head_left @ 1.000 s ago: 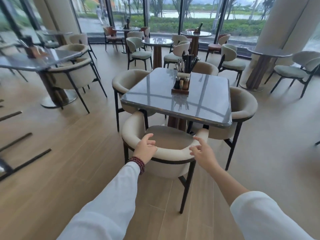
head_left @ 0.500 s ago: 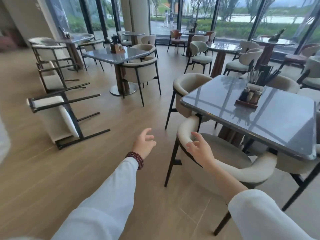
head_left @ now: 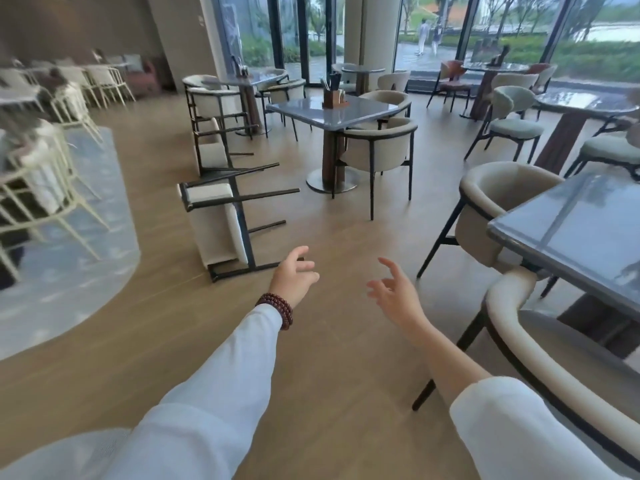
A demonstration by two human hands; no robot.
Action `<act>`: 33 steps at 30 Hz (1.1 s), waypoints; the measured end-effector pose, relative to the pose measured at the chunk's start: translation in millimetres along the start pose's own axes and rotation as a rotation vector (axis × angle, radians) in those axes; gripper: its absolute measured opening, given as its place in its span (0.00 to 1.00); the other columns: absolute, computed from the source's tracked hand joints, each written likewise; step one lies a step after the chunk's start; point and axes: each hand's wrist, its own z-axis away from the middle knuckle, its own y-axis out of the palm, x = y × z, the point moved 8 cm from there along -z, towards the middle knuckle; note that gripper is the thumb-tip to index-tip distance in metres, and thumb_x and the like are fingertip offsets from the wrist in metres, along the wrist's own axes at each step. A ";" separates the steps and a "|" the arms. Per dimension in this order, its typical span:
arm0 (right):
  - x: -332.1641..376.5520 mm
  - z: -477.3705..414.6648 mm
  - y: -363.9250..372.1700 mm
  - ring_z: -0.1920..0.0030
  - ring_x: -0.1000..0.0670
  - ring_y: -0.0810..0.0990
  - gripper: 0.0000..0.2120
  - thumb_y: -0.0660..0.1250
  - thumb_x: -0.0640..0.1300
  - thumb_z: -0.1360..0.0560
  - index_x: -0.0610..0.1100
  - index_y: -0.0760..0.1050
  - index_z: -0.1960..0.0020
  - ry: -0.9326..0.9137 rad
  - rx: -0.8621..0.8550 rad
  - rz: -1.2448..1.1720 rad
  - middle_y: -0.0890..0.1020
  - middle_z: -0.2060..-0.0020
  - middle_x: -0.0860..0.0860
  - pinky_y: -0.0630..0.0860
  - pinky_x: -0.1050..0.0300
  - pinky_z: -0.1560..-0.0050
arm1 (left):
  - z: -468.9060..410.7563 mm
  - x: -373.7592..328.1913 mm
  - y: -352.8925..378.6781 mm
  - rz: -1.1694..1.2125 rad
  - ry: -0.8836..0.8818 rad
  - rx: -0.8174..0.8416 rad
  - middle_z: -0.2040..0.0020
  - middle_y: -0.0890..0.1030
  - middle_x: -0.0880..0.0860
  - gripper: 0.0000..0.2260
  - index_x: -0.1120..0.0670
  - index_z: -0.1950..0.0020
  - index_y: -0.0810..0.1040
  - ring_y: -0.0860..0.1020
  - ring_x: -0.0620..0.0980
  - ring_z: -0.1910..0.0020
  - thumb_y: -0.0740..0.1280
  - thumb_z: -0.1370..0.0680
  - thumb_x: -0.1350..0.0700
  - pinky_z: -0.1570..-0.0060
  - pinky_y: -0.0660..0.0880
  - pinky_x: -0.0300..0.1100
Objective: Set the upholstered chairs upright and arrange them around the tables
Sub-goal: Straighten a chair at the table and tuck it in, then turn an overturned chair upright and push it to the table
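A cream upholstered chair (head_left: 216, 223) with a black metal frame lies tipped over on the wooden floor, its legs pointing right. A second tipped chair (head_left: 211, 150) lies just behind it. My left hand (head_left: 294, 275), with a bead bracelet on the wrist, hovers open just right of the near chair's legs. My right hand (head_left: 394, 292) is open over bare floor, holding nothing. At the right edge an upright chair (head_left: 512, 320) stands tucked at a grey table (head_left: 581, 230), with another upright chair (head_left: 491, 209) beyond it.
A second grey table (head_left: 332, 110) with a cutlery box and an upright chair (head_left: 381, 150) stands ahead. More tables and chairs line the windows. White-framed chairs (head_left: 38, 174) on a blue rug fill the left side.
Both hands have let go of the upright chair's backrest. My view has swung left, away from the table and toward the tipped chairs, which are now closer.
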 end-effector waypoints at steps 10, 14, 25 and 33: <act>39.5 -122.6 140.9 0.53 0.43 0.83 0.22 0.61 0.42 0.22 0.53 0.65 0.29 -0.038 0.155 -0.049 0.83 0.54 0.45 0.74 0.58 0.65 | -102.6 59.7 -115.0 0.048 -0.099 -0.138 0.45 0.79 0.50 0.25 0.50 0.29 0.68 0.76 0.49 0.46 0.67 0.26 0.63 0.41 0.74 0.49; 58.2 -188.8 196.0 0.54 0.46 0.83 0.22 0.61 0.43 0.22 0.54 0.64 0.29 -0.063 0.219 -0.058 0.83 0.54 0.48 0.73 0.58 0.65 | -163.2 69.4 -158.2 0.062 -0.111 -0.203 0.45 0.78 0.50 0.26 0.49 0.29 0.67 0.76 0.50 0.44 0.66 0.26 0.63 0.40 0.73 0.50; 137.9 -331.4 336.4 0.51 0.46 0.82 0.22 0.58 0.40 0.21 0.51 0.63 0.28 -0.107 0.357 -0.044 0.82 0.51 0.45 0.77 0.57 0.59 | -310.6 80.8 -281.2 0.079 -0.131 -0.322 0.41 0.77 0.53 0.26 0.50 0.28 0.65 0.75 0.49 0.44 0.65 0.25 0.65 0.43 0.72 0.45; 169.8 -398.9 452.7 0.52 0.47 0.82 0.22 0.58 0.41 0.21 0.49 0.63 0.27 -0.116 0.389 -0.030 0.82 0.53 0.47 0.78 0.50 0.50 | -393.7 122.4 -379.5 0.066 -0.141 -0.356 0.41 0.77 0.51 0.27 0.48 0.28 0.65 0.76 0.48 0.45 0.65 0.25 0.64 0.47 0.74 0.43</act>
